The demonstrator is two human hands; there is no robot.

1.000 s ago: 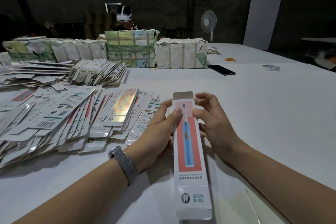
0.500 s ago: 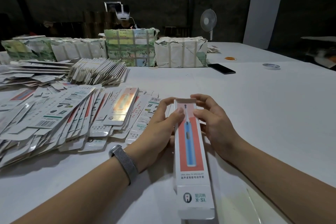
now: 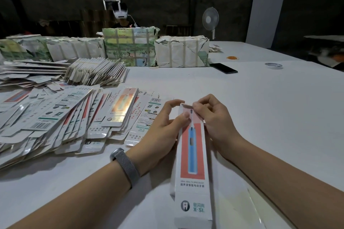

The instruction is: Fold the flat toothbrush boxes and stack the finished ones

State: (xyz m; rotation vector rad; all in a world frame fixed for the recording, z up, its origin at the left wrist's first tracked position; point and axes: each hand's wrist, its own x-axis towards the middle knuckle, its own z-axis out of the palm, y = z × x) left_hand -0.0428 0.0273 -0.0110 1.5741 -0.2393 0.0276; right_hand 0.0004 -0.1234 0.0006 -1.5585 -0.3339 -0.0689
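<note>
The toothbrush box [image 3: 192, 156] is held lengthwise over the near middle of the bench [image 3: 270, 117], already formed into a sleeve. Its far end flap is being tucked shut: the flap's edge is pinched by the right hand [image 3: 212, 117], while the box's left side is gripped by the left hand [image 3: 163, 126], thumb on the printed face. The closing of this end is judged to be the step in hand; next, the flap must be pushed fully in and the box added to a stack. "X-SL" is read on the near end, beside a tooth logo, with "ORAL HEALTH SPECIALIST" faintly above. Flat boxes [image 3: 65, 117] are spread to the left, barcodes showing; wrapped bundles [image 3: 182, 52] are lined up beyond.
</note>
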